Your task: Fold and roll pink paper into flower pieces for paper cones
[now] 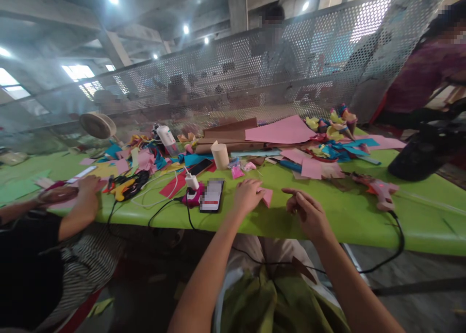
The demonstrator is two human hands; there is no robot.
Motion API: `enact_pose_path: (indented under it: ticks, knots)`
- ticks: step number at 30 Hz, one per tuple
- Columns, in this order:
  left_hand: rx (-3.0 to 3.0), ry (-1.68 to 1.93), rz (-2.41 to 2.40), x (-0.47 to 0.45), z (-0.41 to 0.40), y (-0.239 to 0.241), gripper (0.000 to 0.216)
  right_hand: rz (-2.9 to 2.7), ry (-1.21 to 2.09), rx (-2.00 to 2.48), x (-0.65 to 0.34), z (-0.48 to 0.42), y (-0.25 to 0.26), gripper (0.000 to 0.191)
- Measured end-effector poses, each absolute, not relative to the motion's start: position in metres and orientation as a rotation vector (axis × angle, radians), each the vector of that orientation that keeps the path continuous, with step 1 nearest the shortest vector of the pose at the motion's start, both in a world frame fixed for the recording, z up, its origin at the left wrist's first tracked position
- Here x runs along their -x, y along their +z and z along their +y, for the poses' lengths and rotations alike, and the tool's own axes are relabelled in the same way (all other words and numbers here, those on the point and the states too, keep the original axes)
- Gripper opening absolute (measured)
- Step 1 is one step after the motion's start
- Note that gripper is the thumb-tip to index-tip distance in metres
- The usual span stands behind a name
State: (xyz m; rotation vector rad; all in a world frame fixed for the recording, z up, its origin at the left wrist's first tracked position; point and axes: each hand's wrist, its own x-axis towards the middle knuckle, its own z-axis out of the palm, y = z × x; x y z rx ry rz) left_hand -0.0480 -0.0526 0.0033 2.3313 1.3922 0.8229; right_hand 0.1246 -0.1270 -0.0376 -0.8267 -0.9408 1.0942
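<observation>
My left hand (pixel 248 195) rests on the green table (pixel 345 211), fingers curled down onto a small pink paper piece (pixel 267 196) that pokes out to its right. My right hand (pixel 307 213) hovers just right of that paper, index finger stretched toward it and the other fingers loosely bent, holding nothing. A phone (pixel 211 195) lies left of my left hand.
A pink glue gun (pixel 378 191) with a black cord lies to the right. Coloured paper sheets (pixel 287 131), a paper roll (pixel 220 155), a charger (pixel 191 181) and scraps crowd the table's far half. A co-worker's arm (pixel 78 209) rests at the left; another person (pixel 425 80) is at the right.
</observation>
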Motion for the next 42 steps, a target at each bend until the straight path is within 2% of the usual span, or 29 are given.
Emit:
enact_pose_path:
  ticks: [3,7,10,15,19,21,26,30,36,42]
  knots:
    - [-2.373,0.548,1.458,0.046,-0.051,0.004,0.022,-0.961,1.097,0.829,-0.126,-0.127,-0.038,0.033]
    - [-2.324,0.469,1.485,0.048,-0.053,0.005,0.023,-0.986,1.09,0.841,-0.126,-0.127,-0.037,0.033]
    - [-2.239,0.539,1.496,0.051,-0.052,0.004,0.027,-1.0,1.078,0.857,-0.125,-0.126,-0.038,0.033]
    - [-1.997,0.766,1.377,0.055,-0.046,-0.004,0.015,-1.017,0.92,0.977,-0.126,-0.121,-0.046,0.033]
    - [-1.782,0.98,1.258,0.054,-0.051,-0.012,0.015,-1.097,0.75,1.172,-0.13,-0.107,-0.044,0.046]
    - [-1.683,1.088,1.21,0.052,-0.056,-0.016,0.02,-1.15,0.769,1.209,-0.131,-0.098,-0.039,0.049]
    - [-1.492,1.245,1.092,0.042,-0.068,-0.023,0.028,-1.165,0.878,1.188,-0.129,-0.089,-0.035,0.044]
    - [-1.383,1.28,1.054,0.039,-0.073,-0.025,0.026,-1.121,0.865,1.194,-0.131,-0.094,-0.042,0.044]
    - [-1.395,1.298,1.082,0.04,-0.078,-0.03,0.019,-1.136,0.809,1.211,-0.134,-0.098,-0.042,0.043]
    - [-1.814,1.312,1.154,0.037,-0.086,-0.031,0.01,-1.209,0.788,1.203,-0.132,-0.1,-0.036,0.034]
